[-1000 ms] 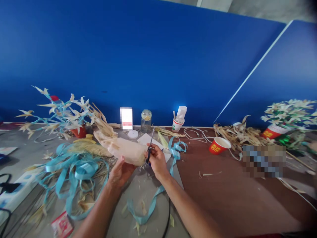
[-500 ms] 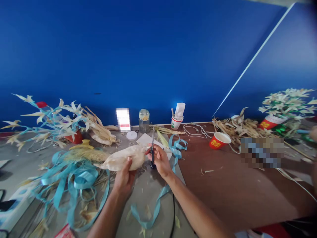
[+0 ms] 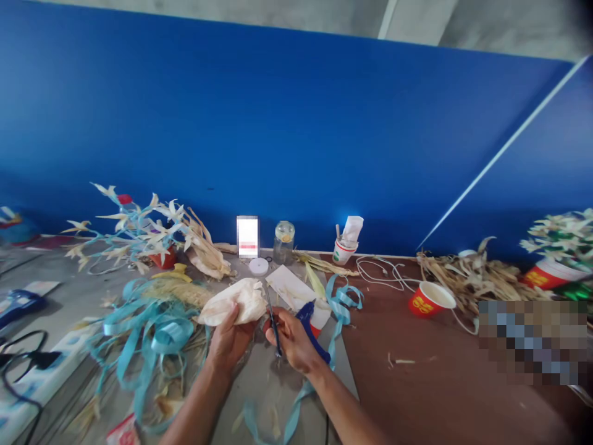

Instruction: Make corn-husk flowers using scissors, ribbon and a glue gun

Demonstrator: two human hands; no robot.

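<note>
My left hand (image 3: 228, 341) is closed around a pale dried corn husk (image 3: 235, 301), with the thumb pressed on its near face. The husk lies sideways, its narrower end to the left and its ragged end to the right. My right hand (image 3: 296, 343) grips a pair of dark-handled scissors (image 3: 275, 327). Their blades point up and slightly left, right beside the husk's ragged end; whether they touch it I cannot tell. Behind my right wrist lies a blue tool (image 3: 306, 318) resembling a glue gun, partly hidden.
Light-blue ribbon (image 3: 169, 330) lies tangled at left, near a power strip (image 3: 34, 386). Behind are husk flowers (image 3: 173, 213), a glass jar (image 3: 283, 244) and a lit phone-like screen (image 3: 248, 235). A red paper cup (image 3: 425, 303) and dried husks (image 3: 456, 272) stand at right.
The view has tilted up and turned left. Both hands still hold the husk and scissors; the blades now lean left beside the husk end. The blue tool behind my right wrist has come into view.
</note>
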